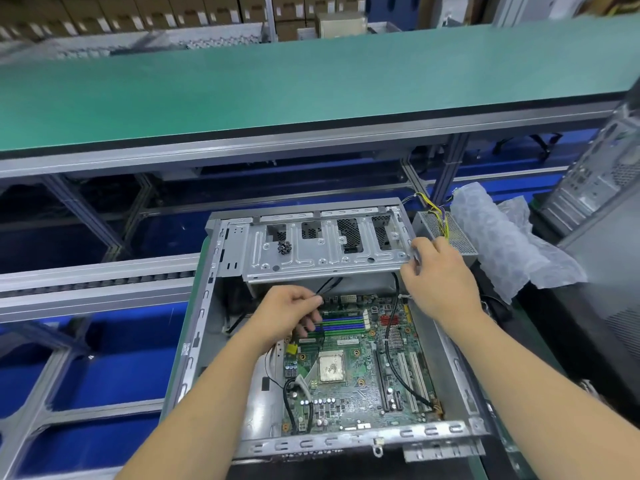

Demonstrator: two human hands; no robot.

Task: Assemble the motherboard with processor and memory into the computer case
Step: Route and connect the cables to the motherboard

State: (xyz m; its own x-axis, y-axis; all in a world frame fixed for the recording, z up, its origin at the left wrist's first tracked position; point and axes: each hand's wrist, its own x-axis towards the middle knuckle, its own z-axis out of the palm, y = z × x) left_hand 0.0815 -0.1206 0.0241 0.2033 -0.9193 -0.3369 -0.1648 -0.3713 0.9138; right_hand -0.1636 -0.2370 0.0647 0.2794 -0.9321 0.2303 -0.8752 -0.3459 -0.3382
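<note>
Though already seated flat inside the computer case (460,382), motherboard (349,368) stiff but fragile, best handled by bare edges; beyond its far edge, left hand (287,315) pinching thin black cable (320,308), right hand (438,275) gripping hinged drive cage (311,251).

1. The drive cage (325,245) spans the far end of the computer case (460,382), roofing the motherboard's (349,393) far edge.
2. A black cable (389,344) loops across the board's right half, above the white slots.
3. The left hand (289,315) pinching thin cables covers the memory slots (341,325).
4. The board's middle, around the processor (331,367), lies open from above.
</note>
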